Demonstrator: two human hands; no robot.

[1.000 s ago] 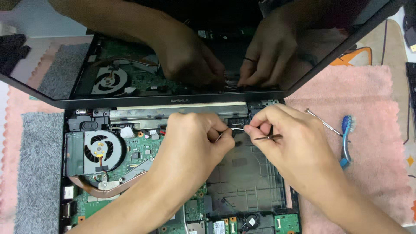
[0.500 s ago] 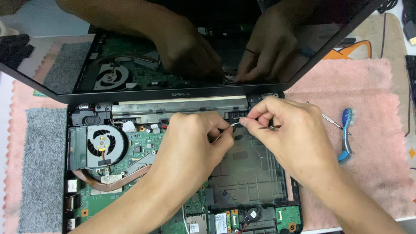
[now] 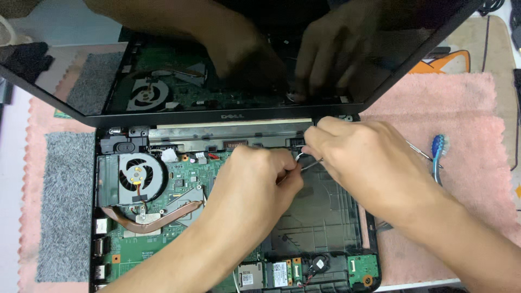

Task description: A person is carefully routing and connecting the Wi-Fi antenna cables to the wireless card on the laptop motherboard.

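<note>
- Opened black laptop base (image 3: 325, 228), keyboard deck removed, lies on a pink fuzzy mat (image 3: 467, 108); its glossy dark screen (image 3: 380, 54) stands tilted back and mirrors both hands.
- Left hand (image 3: 252, 182): fingers curled tight, thumb and forefinger pinching a thin white-grey cable (image 3: 300, 157) near the right hinge, above the bare black bay.
- Right hand (image 3: 366, 163): fingertips closed on the same cable from the other side, almost touching the left; how much of it is gripped can't be made out.
- Green circuit board (image 3: 184, 173) fills the left half, with a round black cooling fan (image 3: 135, 176) and a copper heat pipe (image 3: 157, 220) curving below it.
- Blue-handled tool (image 3: 438, 157) rests on the mat, just beside the right wrist.
- Grey carpet patch (image 3: 65, 206) sits left of the base.
</note>
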